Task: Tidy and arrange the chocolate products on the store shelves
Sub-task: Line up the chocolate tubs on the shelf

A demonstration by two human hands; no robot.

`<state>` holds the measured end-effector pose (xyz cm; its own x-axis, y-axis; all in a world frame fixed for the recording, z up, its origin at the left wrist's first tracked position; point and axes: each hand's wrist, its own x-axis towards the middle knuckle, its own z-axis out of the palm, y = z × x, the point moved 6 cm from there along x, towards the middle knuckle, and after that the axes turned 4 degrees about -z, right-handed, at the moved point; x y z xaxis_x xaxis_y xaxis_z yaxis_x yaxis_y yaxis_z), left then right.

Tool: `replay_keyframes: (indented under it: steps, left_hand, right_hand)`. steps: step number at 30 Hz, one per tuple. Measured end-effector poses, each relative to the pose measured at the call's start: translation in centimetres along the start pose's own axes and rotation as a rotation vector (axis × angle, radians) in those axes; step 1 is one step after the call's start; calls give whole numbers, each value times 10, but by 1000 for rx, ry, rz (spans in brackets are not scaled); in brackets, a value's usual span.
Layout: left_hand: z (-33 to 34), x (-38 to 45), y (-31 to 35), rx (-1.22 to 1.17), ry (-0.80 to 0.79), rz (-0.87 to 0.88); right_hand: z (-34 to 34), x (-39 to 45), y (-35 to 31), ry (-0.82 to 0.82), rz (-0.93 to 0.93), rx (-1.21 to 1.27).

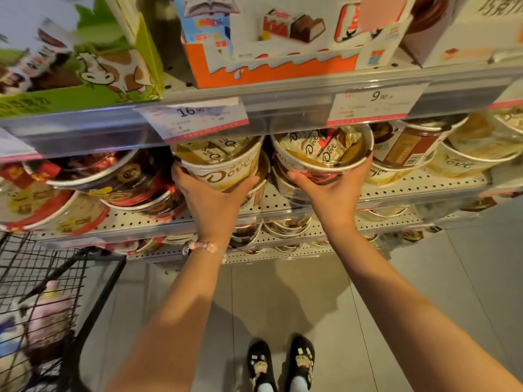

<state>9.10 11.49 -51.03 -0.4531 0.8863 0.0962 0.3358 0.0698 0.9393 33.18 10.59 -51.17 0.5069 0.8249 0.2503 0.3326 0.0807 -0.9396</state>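
Note:
Two cream Dove chocolate tubs sit side by side on the middle shelf [283, 206]. My left hand [209, 198] grips the left Dove tub [219, 165] from below, fingers wrapped round its wall. My right hand [329, 190] cups the right Dove tub [322, 149], which tilts toward me and shows wrapped chocolates through its clear lid. Both tubs rest on top of other tubs stacked beneath them.
Red and dark tubs [113, 179] crowd the shelf to the left, cream tubs [452, 154] to the right. Kinder display boxes [268, 60] stand on the upper shelf behind price tags [195, 120]. A black wire cart [42, 292] stands at lower left. More tubs fill the lower shelves.

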Motion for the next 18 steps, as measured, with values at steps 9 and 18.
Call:
replay_keyframes:
  steps: [9, 18]
  left_hand:
    - [-13, 16, -14, 69, -90, 14]
    - [-11, 10, -13, -24, -224, 38]
  right_hand:
    - [-18, 18, 10, -207, 17, 31]
    - [-26, 16, 5, -324, -26, 37]
